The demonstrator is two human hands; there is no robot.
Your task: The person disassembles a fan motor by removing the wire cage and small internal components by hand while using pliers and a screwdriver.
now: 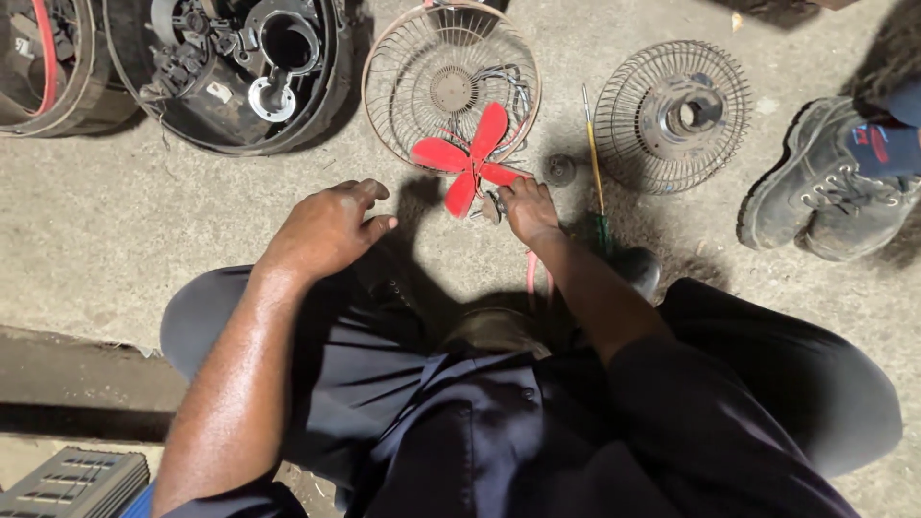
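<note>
Carefully, the right hand (526, 206) pinches a small metal part (493, 205) beside the red blade (470, 158) lying on the floor; left hand (331, 228) hovers loosely open, holding nothing. Better to steady the blade by its hub.

Single head-worn camera is looking steeply down from above the squatting person, facing the concrete floor (115, 221) ahead, taking in knees and forearms at close range.

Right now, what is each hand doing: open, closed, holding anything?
Left hand: open, fingers loosely curled, holding nothing.
Right hand: fingers curled at the red fan blade; an actual grip cannot be told.
</note>
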